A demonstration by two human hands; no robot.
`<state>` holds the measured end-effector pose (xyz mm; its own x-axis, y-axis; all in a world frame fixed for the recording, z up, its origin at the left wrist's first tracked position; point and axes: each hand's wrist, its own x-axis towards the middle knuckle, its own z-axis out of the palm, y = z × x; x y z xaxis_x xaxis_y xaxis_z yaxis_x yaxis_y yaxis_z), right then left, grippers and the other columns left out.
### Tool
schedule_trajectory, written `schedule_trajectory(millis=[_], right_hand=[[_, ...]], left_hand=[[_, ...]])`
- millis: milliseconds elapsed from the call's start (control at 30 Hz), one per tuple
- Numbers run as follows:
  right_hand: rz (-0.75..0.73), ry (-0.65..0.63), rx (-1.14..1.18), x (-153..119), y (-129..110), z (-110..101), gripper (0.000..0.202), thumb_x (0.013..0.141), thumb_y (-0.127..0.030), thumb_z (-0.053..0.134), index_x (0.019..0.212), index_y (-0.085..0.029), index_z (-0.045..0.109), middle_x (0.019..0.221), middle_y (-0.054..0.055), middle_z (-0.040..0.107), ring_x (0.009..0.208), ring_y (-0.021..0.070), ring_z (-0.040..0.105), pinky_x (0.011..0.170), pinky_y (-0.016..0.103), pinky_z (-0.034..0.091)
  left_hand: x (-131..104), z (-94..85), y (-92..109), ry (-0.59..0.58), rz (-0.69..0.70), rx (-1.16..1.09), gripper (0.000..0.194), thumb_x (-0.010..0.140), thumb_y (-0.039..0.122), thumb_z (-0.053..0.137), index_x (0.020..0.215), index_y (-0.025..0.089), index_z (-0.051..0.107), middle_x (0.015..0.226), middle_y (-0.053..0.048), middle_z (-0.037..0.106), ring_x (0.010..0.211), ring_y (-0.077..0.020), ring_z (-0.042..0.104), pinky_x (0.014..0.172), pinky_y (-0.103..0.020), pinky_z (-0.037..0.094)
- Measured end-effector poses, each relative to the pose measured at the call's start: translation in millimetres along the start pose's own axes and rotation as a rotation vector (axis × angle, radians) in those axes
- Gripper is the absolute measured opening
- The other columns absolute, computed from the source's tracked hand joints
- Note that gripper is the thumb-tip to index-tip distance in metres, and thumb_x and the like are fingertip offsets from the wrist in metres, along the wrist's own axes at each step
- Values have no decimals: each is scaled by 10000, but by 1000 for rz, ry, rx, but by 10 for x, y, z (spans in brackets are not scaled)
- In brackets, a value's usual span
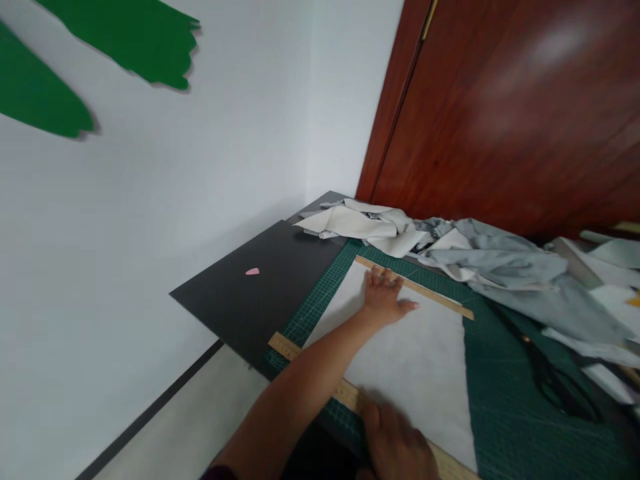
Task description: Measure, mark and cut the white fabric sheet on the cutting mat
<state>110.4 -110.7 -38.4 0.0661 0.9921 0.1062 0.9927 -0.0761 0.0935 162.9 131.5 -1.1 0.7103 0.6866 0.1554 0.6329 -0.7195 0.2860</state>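
Observation:
A white piece of fabric [415, 360] lies flat on a green cutting mat [505, 400]. Along its far edge runs a wooden ruler [440, 299], and a second wooden ruler [285, 345] crosses its near edge. My left hand [384, 297] is spread palm down on the fabric, its fingertips on the far ruler. At the bottom of the view my right hand [397, 443] has bent fingers close together over the near ruler; its thumb side is partly hidden. Black-handled scissors [555, 380] rest on the mat to the right.
Crumpled white and grey fabric [475, 253] is heaped along the back of the dark table [265, 300]. A small pink piece [253, 271] lies on the table's left part. A white wall [200, 167] bounds the left side, and a reddish wooden door [500, 120] stands behind.

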Motion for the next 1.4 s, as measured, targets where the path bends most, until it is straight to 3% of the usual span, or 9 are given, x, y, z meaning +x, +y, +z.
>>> schedule_trajectory(millis=[100, 367, 667, 800, 1067, 1167, 1400], right_hand=[[48, -24, -7, 58, -61, -105, 478, 590, -120, 869, 1009, -254, 682, 909, 55, 735, 760, 281, 710, 620, 346, 544], [127, 25, 26, 127, -160, -242, 220, 798, -112, 766, 947, -235, 661, 856, 52, 732, 725, 253, 705, 616, 343, 552], [145, 54, 62, 214, -215, -122, 138, 882, -83, 678, 888, -212, 629, 789, 71, 713, 677, 241, 686, 589, 346, 489], [221, 76, 70, 249, -274, -42, 116, 904, -93, 658, 868, -197, 619, 778, 99, 704, 685, 253, 673, 604, 373, 492], [152, 205, 68, 243, -232, 63, 120, 907, -92, 644, 858, -201, 628, 728, 78, 686, 626, 247, 660, 544, 367, 493], [156, 168, 87, 272, -231, -53, 122, 919, -108, 640, 840, -200, 626, 722, 77, 687, 630, 250, 672, 546, 369, 506], [216, -101, 183, 352, -225, -399, 111, 949, -92, 590, 919, -175, 657, 837, 128, 729, 757, 301, 725, 619, 441, 583]], left_hand=[[20, -15, -3, 33, 10, 23, 844, 931, 821, 412, 1580, 283, 451, 1683, -108, 351, 1573, -428, 188, 1265, -590, 132], [49, -19, -2, 60, 16, 82, 799, 942, 828, 367, 1559, 333, 484, 1674, -92, 375, 1564, -434, 215, 1248, -598, 152], [82, -73, 8, 37, -21, 145, 820, 949, 840, 314, 1577, 335, 462, 1684, -73, 361, 1563, -432, 234, 1252, -560, 191], [99, -72, 6, 33, -13, 166, 797, 967, 820, 295, 1578, 336, 463, 1683, -88, 359, 1566, -426, 236, 1253, -557, 207], [133, -55, -2, 31, -32, 179, 761, 988, 790, 291, 1583, 344, 455, 1686, -82, 353, 1563, -430, 245, 1251, -559, 215], [132, -59, 5, 32, -31, 189, 748, 993, 783, 301, 1585, 351, 448, 1688, -76, 351, 1563, -429, 245, 1245, -561, 220], [162, -52, 2, 38, -7, 199, 753, 1000, 775, 296, 1589, 331, 444, 1677, -96, 367, 1553, -446, 259, 1235, -568, 227]])
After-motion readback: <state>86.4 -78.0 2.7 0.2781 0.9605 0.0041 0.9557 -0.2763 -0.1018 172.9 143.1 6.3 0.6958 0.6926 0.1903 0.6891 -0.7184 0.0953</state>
